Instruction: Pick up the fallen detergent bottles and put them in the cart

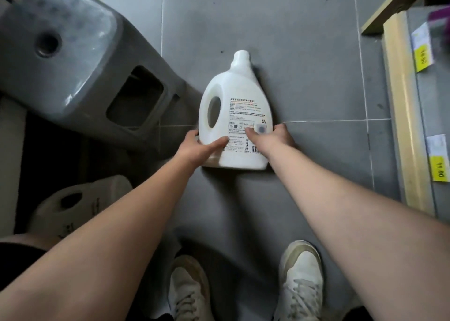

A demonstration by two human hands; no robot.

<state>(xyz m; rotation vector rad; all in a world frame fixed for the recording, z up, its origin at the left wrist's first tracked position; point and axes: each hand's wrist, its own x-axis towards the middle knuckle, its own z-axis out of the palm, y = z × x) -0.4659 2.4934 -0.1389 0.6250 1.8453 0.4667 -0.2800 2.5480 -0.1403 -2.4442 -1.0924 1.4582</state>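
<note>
Grey floor tiles [304,65] fill most of the view, and on the right a shelf edge [401,116] carries yellow price tags [440,172]. At the left stands a big grey plastic body, which I take for the cart [73,52]. In the dark space below it lies a second white bottle [80,206], blurred.

The detergent bottle [238,96] lies flat on the tiles between cart and shelf, with the cap pointing away from me, the back label up and the handle hole at its left side. I judge it full and heavy, with stiff but smooth walls that can slip, so the hold should be low and wide, or through the handle.

Both arms reach straight forward and down. The left hand [202,146] grips the lower left edge, thumb on the upper face. The right hand [277,135] grips the lower right edge, thumb on the label. I think the bottle is not yet lifted.
</note>
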